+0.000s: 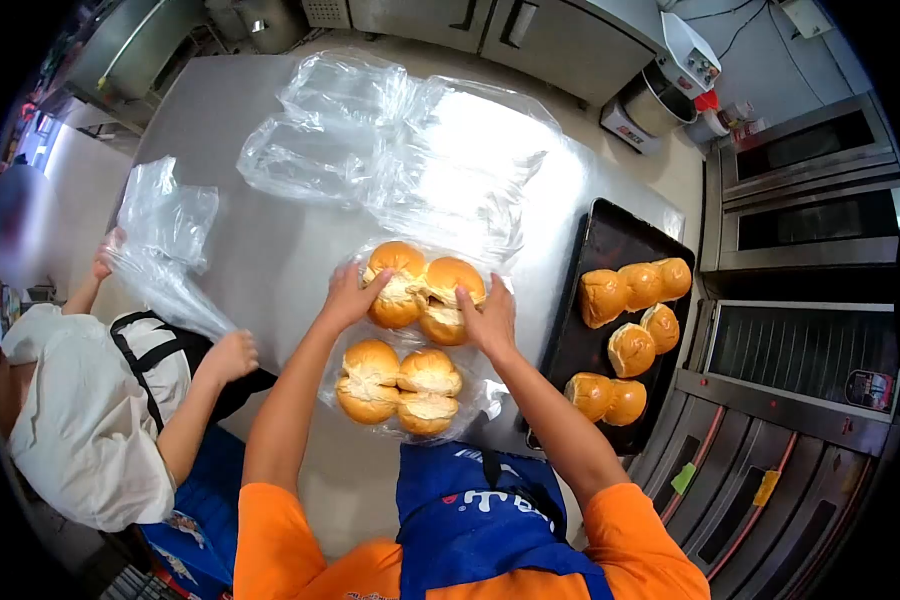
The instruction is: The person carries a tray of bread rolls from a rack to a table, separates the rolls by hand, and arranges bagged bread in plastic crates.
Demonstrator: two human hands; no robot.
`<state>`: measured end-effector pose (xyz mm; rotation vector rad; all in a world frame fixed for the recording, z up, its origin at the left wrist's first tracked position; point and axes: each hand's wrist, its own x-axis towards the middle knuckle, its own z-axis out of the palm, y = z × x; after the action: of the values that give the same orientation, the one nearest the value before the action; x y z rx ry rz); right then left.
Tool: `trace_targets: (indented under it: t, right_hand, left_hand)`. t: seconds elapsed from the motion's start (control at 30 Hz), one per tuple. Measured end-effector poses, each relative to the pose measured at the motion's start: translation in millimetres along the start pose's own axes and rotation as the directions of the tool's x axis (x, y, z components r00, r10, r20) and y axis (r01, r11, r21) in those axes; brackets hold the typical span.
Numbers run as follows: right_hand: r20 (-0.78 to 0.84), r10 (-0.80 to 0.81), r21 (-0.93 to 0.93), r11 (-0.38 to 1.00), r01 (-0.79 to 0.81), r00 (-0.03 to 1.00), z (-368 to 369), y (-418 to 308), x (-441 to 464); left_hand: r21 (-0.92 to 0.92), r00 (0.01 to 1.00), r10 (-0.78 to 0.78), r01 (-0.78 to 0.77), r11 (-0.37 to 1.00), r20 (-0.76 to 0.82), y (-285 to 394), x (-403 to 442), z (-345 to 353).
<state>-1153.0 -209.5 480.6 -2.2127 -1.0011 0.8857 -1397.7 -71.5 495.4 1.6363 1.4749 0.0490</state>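
A cluster of golden bread buns [425,290] lies on clear plastic near the front of the metal table. From its left side my left hand [349,298] grips the cluster, thumb over the top bun. My right hand [490,318] holds the right side, its thumb on the nearer right bun. Closer to my body, a second cluster of bread buns [398,388] rests on a clear plastic bag [472,395]. The fingers' undersides are partly hidden by the bread and plastic.
Clear plastic bags [370,140] spread over the metal table [250,240]. To the right, a black baking tray [562,330] carries more buns [630,350]. At left, a co-worker [90,400] holds a plastic bag [160,260]. Ovens [810,230] stand at right, a mixer [660,95] behind.
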Motion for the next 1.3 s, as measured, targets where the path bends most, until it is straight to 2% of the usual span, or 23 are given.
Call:
trace_targets:
  t: [0.07,0.17,0.27,0.33,0.4,0.43,0.47,0.53,0.57,0.63,0.7,0.77,0.8,0.83,0.9,0.93,0.97,1.0,1.03,1.1,1.17,1.2,1.3]
  right_hand:
    - [-0.058,-0.102,-0.094,0.991,0.096,0.993,-16.9,-14.3,-11.1]
    - [-0.107,-0.231,-0.226,0.953,0.202,0.967,-17.9,-14.1,-15.5]
    - [0.125,-0.042,-0.112,0.992,0.056,0.991,-22.0,-26.7,-21.0]
    - [0.203,0.017,-0.154,0.988,0.015,0.979,-23.5,-29.1,-23.7]
    - [0.129,-0.039,-0.229,0.971,0.068,0.991,-28.7,-24.9,-33.9]
    - [0.075,-0.154,-0.184,0.969,0.166,0.985,-42.7,-25.4,-46.0]
    - [0.071,-0.205,-0.150,0.965,0.214,0.976,-59.3,-23.9,-57.1]
    - [-0.050,-0.394,-0.048,0.919,0.392,0.918,-98.2,-17.3,-81.5]
    - [-0.101,-0.475,0.005,0.878,0.478,0.874,-116.3,-7.9,-94.9]
    - [-0.255,-0.374,0.088,0.909,0.407,0.891,-137.8,31.3,-122.3]
    - [-0.375,-0.263,0.013,0.957,0.288,0.889,-169.3,86.2,-144.5]
    - [-0.513,-0.055,0.067,0.992,0.103,0.857,-200.4,143.5,-169.0]
    - [-0.565,0.032,0.059,0.998,0.002,0.825,-216.5,171.9,-181.7]
    - [-0.612,0.115,0.058,0.993,-0.100,0.783,-233.1,202.7,-192.7]
    - [-0.648,0.103,-0.097,0.972,-0.215,0.755,-255.8,272.6,-207.2]
    - [-0.611,0.135,-0.086,0.968,-0.235,0.780,-262.0,294.1,-210.9]
    - [-0.576,0.164,-0.074,0.965,-0.251,0.801,-269.1,312.5,-211.4]
    - [-0.538,0.199,-0.059,0.960,-0.272,0.819,-276.0,327.7,-212.9]
    - [-0.527,0.158,-0.032,0.978,-0.205,0.835,-276.3,342.4,-210.8]
    - [-0.519,-0.063,-0.222,0.973,-0.062,0.853,-277.8,347.8,-205.1]
    - [-0.421,-0.119,-0.325,0.945,-0.027,0.899,-286.2,345.0,-208.0]
    - [-0.414,-0.091,-0.347,0.935,-0.065,0.906,-290.1,344.1,-211.2]
    - [-0.510,-0.005,-0.164,0.982,-0.091,0.860,-284.6,367.2,-211.4]
  left_hand:
    - [0.200,0.994,0.059,-0.040,0.979,-0.089,-8.3,-1.3,7.0]
    - [0.124,0.980,0.155,-0.139,0.982,-0.128,-5.0,-9.3,11.2]
    - [0.034,0.989,0.120,-0.117,0.993,-0.086,6.3,-15.2,10.2]
    - [0.143,0.988,0.053,-0.032,0.989,-0.145,5.9,-16.0,17.6]
    - [0.133,0.991,0.050,-0.033,0.991,-0.128,16.2,-26.5,11.8]
    - [0.006,0.995,-0.035,0.036,0.999,-0.091,46.2,-46.6,2.0]
    - [0.089,0.995,0.057,-0.049,0.995,-0.088,48.5,-52.7,-1.3]
    - [0.045,0.900,0.199,-0.198,0.979,-0.387,42.7,-69.7,13.8]
    - [0.072,0.870,0.279,-0.274,0.959,-0.406,51.9,-80.3,17.7]
    - [0.124,0.791,0.414,-0.404,0.907,-0.450,80.3,-114.4,31.8]
    - [0.003,0.834,0.439,-0.465,0.886,-0.333,113.4,-146.9,67.0]
    - [-0.136,0.847,0.482,-0.517,0.845,-0.225,146.2,-177.5,113.9]
    - [-0.077,0.814,0.546,-0.568,0.819,-0.197,143.5,-184.9,146.2]
    - [-0.109,0.794,0.591,-0.606,0.788,-0.142,155.9,-193.5,176.5]
    - [-0.182,0.774,0.628,-0.632,0.754,-0.082,181.5,-211.4,241.7]
    - [-0.136,0.719,0.689,-0.694,0.707,-0.089,192.4,-216.9,273.1]
    - [-0.090,0.718,0.696,-0.694,0.714,-0.019,199.8,-220.3,301.2]
    - [0.021,0.602,0.797,-0.797,0.603,-0.039,211.6,-223.9,328.8]
    - [0.085,0.543,0.839,-0.837,0.540,0.016,220.6,-227.1,353.2]
    - [0.169,0.524,0.844,-0.848,0.503,0.117,243.3,-232.0,394.9]
    - [0.323,0.524,0.816,-0.837,0.442,0.243,266.3,-233.7,425.8]
    - [0.397,0.529,0.795,-0.825,0.402,0.296,277.2,-234.0,438.6]
    - [0.494,0.563,0.718,-0.798,0.344,0.410,285.5,-222.2,477.0]
